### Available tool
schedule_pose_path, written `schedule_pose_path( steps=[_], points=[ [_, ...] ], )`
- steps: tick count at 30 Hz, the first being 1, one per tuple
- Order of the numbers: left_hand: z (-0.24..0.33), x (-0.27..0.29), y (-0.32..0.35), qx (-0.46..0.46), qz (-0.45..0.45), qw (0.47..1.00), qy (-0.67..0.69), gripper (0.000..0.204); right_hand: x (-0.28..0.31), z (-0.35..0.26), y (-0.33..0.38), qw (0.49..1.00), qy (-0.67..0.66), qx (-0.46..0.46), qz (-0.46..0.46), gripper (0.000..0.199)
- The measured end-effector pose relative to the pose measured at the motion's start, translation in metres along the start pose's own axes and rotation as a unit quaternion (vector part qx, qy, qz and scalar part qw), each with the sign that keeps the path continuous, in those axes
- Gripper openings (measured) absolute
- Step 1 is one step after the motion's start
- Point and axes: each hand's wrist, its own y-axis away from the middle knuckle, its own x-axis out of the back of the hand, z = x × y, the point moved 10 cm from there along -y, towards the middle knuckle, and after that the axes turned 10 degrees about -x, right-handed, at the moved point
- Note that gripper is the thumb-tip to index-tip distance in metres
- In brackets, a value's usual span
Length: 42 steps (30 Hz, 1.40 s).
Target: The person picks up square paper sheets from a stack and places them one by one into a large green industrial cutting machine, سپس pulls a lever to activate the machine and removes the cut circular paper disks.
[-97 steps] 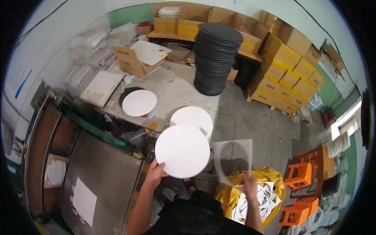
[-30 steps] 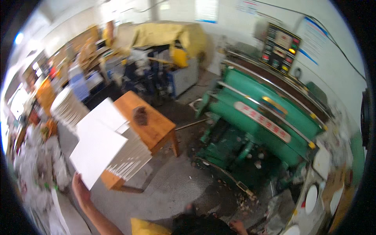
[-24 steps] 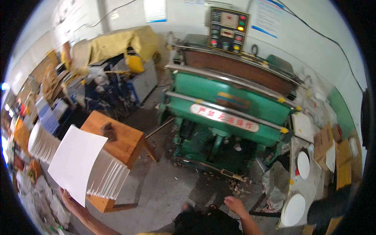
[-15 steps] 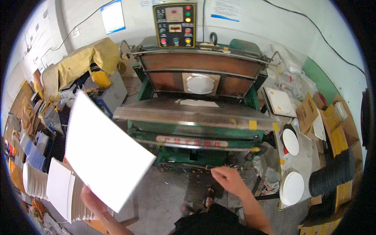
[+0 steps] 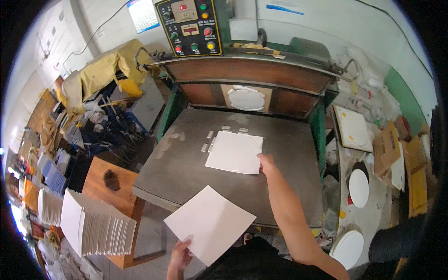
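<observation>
My left hand point(image 5: 181, 254) grips one corner of a square white card sheet point(image 5: 210, 221), held low in front of me, near the machine's front edge. Reaching over the grey flat bed point(image 5: 182, 161) of a die-cutting press, my right hand point(image 5: 266, 163) pinches the right edge of a second white sheet point(image 5: 234, 153). That sheet lies on the bed and bears a faint circular outline. Small stop blocks point(image 5: 210, 140) sit along its left and far sides. Behind it the raised platen point(image 5: 200, 72) carries a board with a round white die point(image 5: 247, 99).
A stack of white sheets point(image 5: 100, 228) stands on a wooden table point(image 5: 109, 165) at left, beside a dark lump point(image 5: 111, 179). White discs point(image 5: 349, 249) lie on the right-hand bench point(image 5: 373, 210). The control panel point(image 5: 191, 28) rises behind the press. Cardboard boxes point(image 5: 387, 149) stand far right.
The press has opened, and its bed has come forward into view with a sheet on it. My right hand has reached out to that sheet. My left hand has brought its sheet rightward and lower.
</observation>
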Motion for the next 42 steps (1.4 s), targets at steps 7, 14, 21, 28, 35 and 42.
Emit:
schedule_pose_path(
  steps=[7,14,21,28,35,42],
  points=[
    [-0.024,-0.084,-0.025,0.050,-0.017,0.999,0.010,0.049,-0.044,-0.008,-0.023,0.973,-0.091,-0.143,-0.159,0.024],
    [-0.057,-0.185,-0.172,0.033,-0.037,0.998,0.038,0.039,0.064,-0.081,0.073,0.965,-0.146,0.068,-0.208,0.038],
    [-0.092,-0.220,-0.313,0.046,-0.015,0.999,-0.026,0.032,0.275,-0.030,0.201,0.965,-0.226,0.136,-0.003,0.044],
    [-0.061,-0.228,-0.281,0.039,0.007,0.999,0.027,0.037,0.343,0.084,0.314,0.968,-0.024,0.172,0.180,0.050],
    [-0.047,-0.370,-0.287,-0.346,-0.130,0.626,-0.687,0.057,0.310,0.095,0.388,0.820,0.437,0.131,0.346,0.037],
    [-0.080,-0.391,-0.337,-0.299,-0.157,0.492,-0.802,0.058,0.277,0.092,0.442,0.922,-0.001,0.177,0.345,0.043]
  ],
)
